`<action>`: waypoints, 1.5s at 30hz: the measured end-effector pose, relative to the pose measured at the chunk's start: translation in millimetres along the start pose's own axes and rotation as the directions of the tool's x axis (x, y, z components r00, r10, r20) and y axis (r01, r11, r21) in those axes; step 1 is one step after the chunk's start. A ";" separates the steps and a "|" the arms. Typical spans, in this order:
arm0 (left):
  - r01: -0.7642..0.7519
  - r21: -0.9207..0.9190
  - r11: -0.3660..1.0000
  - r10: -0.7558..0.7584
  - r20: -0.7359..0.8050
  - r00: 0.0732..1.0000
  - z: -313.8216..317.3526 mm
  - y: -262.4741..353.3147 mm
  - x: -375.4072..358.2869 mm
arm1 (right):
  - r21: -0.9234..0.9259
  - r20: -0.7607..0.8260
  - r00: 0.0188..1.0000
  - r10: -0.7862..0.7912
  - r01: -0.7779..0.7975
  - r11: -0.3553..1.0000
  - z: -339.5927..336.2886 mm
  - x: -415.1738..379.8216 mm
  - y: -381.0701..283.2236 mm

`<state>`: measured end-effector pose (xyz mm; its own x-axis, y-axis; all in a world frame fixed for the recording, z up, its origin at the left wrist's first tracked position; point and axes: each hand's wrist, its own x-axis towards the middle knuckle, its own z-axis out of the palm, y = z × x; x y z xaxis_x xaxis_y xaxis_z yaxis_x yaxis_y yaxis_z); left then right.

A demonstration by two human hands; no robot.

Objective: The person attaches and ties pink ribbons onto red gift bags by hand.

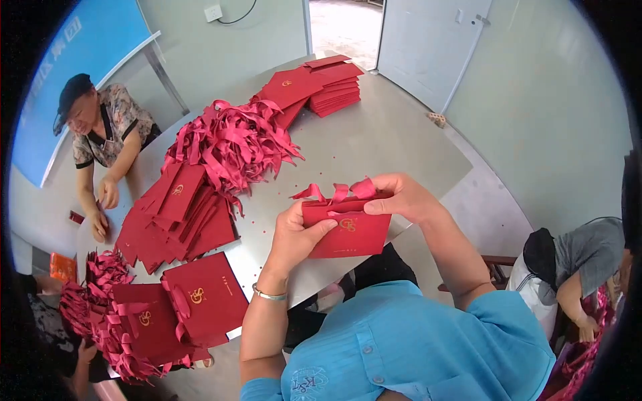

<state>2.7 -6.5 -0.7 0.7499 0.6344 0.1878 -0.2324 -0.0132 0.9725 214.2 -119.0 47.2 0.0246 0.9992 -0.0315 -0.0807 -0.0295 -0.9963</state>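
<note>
My left hand (297,234) grips the left edge of a flat red paper bag (351,235) with a gold emblem, held above the grey table (374,144). My right hand (401,197) pinches the bag's top right edge, where a red ribbon handle (338,192) curls up. A bracelet sits on my left wrist.
A heap of red ribbons (231,144) lies mid-table, beside fanned stacks of flat red bags (177,220). More bags are stacked at the far end (331,83), and finished ribboned bags (200,297) lie near left. One person (100,134) sits across; another (578,267) sits at right.
</note>
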 end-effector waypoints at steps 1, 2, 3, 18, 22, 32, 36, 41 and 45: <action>-0.010 0.020 1.000 0.010 0.000 1.000 -0.2 0.6 0.3 | -0.001 -0.007 1.000 -0.007 0.007 1.000 0.5 0.6 -2.8; -0.016 0.023 1.000 0.016 0.008 1.000 0.5 2.3 0.3 | 0.010 0.020 0.999 -0.028 0.027 1.000 0.9 1.1 -6.0; -0.008 0.020 1.000 0.008 -0.008 1.000 1.2 4.1 -0.3 | 0.021 0.047 0.998 -0.048 0.047 0.999 1.1 1.1 -8.1; 0.000 0.111 0.994 -0.001 0.004 1.000 2.5 5.5 -1.5 | 0.289 -0.313 0.949 -0.029 0.125 0.949 5.7 3.9 -12.0; 0.040 0.058 0.997 -0.039 -0.013 0.999 4.0 7.3 -0.8 | 0.282 -0.357 0.929 -0.095 0.204 0.937 8.0 6.2 -6.0; 0.084 0.118 0.989 -0.082 -0.021 0.996 8.4 7.6 -1.0 | 0.165 -0.459 0.871 -0.176 0.278 0.946 -5.4 15.0 -2.5; 0.073 0.112 0.991 -0.073 -0.006 0.997 6.5 2.5 1.4 | -0.556 -0.537 0.647 -0.541 0.211 0.804 -3.0 16.4 21.4; 0.059 0.058 0.997 -0.058 -0.028 0.998 10.1 2.9 1.3 | -0.683 -0.368 0.735 -0.570 0.203 0.702 -7.1 -15.7 13.4; 0.022 0.504 0.864 0.009 -0.059 0.998 18.5 20.6 -4.0 | -0.821 -0.235 0.795 -0.560 0.146 0.552 -7.6 -24.4 8.9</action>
<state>6.3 -23.7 21.1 0.7101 0.6785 0.1883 0.1274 -0.3868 0.9133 220.4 -143.9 38.5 0.2990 0.8041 0.5137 0.7770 0.1074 -0.6203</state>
